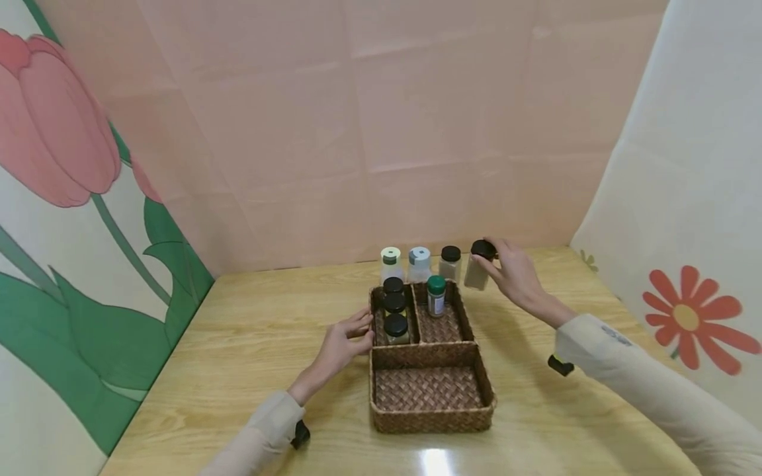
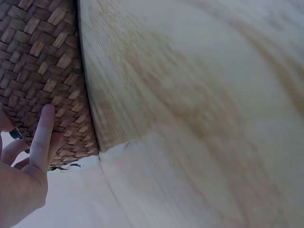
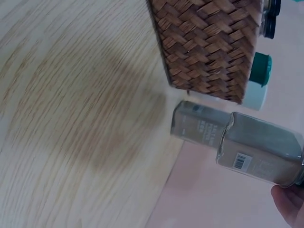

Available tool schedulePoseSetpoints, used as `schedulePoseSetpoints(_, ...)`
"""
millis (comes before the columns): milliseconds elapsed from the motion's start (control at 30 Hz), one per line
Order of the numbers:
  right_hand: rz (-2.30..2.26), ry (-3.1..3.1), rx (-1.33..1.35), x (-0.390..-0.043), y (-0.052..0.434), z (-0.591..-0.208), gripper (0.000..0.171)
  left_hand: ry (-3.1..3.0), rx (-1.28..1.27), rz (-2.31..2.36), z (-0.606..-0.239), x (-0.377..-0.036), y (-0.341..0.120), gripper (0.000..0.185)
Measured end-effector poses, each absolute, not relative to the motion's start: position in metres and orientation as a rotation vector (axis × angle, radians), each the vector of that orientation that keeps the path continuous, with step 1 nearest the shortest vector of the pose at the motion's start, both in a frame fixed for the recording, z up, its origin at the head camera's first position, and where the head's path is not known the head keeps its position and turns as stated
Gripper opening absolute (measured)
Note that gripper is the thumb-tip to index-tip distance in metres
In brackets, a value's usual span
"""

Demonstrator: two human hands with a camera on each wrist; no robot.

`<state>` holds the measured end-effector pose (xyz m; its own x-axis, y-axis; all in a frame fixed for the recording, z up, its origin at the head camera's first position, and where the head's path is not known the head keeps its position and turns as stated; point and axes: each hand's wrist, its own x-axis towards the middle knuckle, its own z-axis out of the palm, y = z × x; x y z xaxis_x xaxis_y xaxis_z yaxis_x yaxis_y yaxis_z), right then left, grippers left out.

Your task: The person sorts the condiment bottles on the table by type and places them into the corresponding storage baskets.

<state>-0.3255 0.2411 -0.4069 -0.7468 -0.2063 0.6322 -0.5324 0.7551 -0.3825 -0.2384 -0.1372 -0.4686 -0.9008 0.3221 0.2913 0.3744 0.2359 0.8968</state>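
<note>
My right hand (image 1: 516,274) grips a clear square spice jar (image 1: 476,274) by its black lid, behind the back right corner of a woven basket (image 1: 431,422). In the right wrist view the held jar (image 3: 261,149), with a barcode label and greyish-brown contents, overlaps a similar jar (image 3: 197,124) behind it. My left hand (image 1: 340,344) rests on the basket's left wall; in the left wrist view, a fairly straight finger (image 2: 43,135) touches the weave. Several black-lidded jars (image 1: 396,325) stand in the back left compartment, and a green-lidded jar (image 1: 436,301) in the back right one.
Behind the basket stand a pale green-capped bottle (image 1: 391,260), a light blue-capped bottle (image 1: 419,263) and a black-lidded jar (image 1: 450,262) in a row. A pink cloth backdrop (image 1: 381,132) hangs at the back edge of the wooden table (image 1: 256,330), with printed flower panels at both sides.
</note>
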Motion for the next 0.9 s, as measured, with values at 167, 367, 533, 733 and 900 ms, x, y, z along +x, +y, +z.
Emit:
schedulePoseSetpoints(167,0.777,-2.345,0.561,-0.322,0.235,-0.402,0.050,-2.440,-0.666,-1.787,-0.466,-0.238,-0.137,0.040)
schedulePoseSetpoints(367,0.776,-2.315,0.573,-0.318,0.231,-0.398,0.050,-2.417,-0.685,-1.801,-0.468,-0.238,-0.138,0.039)
schedulePoseSetpoints(533,0.781,-2.291,0.586,-0.313,0.228,-0.394,0.050,-2.408,-0.684,-1.828,-0.469,-0.238,-0.137,0.040)
schedulePoseSetpoints(733,0.773,-2.257,0.614,-0.307,0.223,-0.390,0.049,-2.406,-0.676,-1.861,-0.454,-0.230,-0.134,0.040)
schedulePoseSetpoints(900,0.764,-2.247,0.635,-0.302,0.218,-0.388,0.048,-2.423,-0.655,-1.852,-0.455,-0.231,-0.133,0.040)
